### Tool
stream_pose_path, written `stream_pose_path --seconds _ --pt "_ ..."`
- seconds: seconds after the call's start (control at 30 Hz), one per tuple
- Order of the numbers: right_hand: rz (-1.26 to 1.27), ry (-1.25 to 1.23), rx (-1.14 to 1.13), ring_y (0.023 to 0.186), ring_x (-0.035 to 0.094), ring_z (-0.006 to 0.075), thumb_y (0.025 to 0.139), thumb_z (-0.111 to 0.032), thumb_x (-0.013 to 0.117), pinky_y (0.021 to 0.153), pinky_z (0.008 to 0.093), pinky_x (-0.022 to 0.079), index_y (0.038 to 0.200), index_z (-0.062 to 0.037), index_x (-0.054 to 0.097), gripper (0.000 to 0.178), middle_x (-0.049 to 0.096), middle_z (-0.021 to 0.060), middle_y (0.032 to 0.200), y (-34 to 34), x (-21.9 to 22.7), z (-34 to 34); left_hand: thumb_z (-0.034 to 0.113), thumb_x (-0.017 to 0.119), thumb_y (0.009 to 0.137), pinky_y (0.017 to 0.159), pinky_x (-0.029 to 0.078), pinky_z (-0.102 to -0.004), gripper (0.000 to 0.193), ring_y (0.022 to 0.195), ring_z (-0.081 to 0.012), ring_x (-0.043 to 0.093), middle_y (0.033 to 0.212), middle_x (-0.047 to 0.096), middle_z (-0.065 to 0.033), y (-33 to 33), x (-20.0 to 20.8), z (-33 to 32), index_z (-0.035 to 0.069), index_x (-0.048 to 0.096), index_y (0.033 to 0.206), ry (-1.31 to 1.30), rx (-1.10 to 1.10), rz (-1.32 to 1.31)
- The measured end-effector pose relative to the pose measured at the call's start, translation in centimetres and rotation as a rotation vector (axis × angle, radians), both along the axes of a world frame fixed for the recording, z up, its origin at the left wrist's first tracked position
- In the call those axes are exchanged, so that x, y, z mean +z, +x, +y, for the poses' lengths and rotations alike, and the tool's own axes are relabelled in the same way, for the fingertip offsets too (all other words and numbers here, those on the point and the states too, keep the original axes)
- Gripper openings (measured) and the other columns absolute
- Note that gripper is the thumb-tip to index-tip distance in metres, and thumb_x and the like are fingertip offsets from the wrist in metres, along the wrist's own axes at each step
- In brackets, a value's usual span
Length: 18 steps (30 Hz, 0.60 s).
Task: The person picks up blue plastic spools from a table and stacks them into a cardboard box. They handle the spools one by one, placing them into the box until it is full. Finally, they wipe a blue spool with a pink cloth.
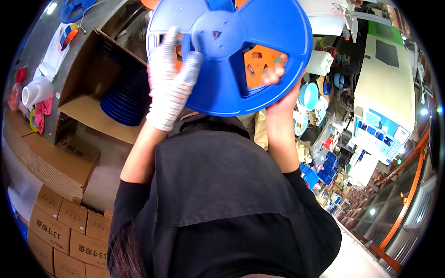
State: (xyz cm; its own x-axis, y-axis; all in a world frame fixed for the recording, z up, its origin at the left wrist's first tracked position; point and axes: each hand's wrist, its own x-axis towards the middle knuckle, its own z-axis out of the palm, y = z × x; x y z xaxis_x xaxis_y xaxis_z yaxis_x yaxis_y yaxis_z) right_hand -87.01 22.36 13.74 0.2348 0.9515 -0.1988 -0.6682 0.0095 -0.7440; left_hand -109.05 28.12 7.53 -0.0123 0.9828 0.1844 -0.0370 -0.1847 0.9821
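Note:
A large blue plastic reel (215, 88) is held up in front of me, its flat face with cut-out windows toward me. My left hand (169, 83), in a white striped knitted glove, lies over its left side, thumb and fingers at a window near the hub. My right hand (282, 90), bare, grips the lower right rim, with fingertips showing through a window. Behind the reel, an orange part with holes (260, 60) shows through the openings. To the left, an open cardboard box (99, 111) holds several nested blue reels (121, 104).
On the left, a grey worktop (85, 39) carries a white roll (39, 90), a pink cloth (42, 111) and an orange-and-blue tool (68, 36). Flattened cartons (65, 160) and stacked boxes (76, 236) stand below. A beige machine (387, 76) and blue bins (327, 167) are on the right.

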Motion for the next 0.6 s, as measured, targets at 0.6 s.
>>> stream_pose_path --seconds 0.6 --pt "-0.646 -0.36 -0.081 0.073 0.066 0.0213 0.095 -0.047 0.049 0.06 0.0282 0.053 0.118 -0.0005 0.052 0.051 0.064 0.0127 0.095 0.6 0.7 -3.0 0.04 0.066 0.079 0.094 0.05 -0.0478 0.086 0.112 -0.0329 0.054 0.137 0.04 -0.024 -2.0 -1.8 -3.0 0.003 0.025 0.145 -0.69 -0.745 -1.687"
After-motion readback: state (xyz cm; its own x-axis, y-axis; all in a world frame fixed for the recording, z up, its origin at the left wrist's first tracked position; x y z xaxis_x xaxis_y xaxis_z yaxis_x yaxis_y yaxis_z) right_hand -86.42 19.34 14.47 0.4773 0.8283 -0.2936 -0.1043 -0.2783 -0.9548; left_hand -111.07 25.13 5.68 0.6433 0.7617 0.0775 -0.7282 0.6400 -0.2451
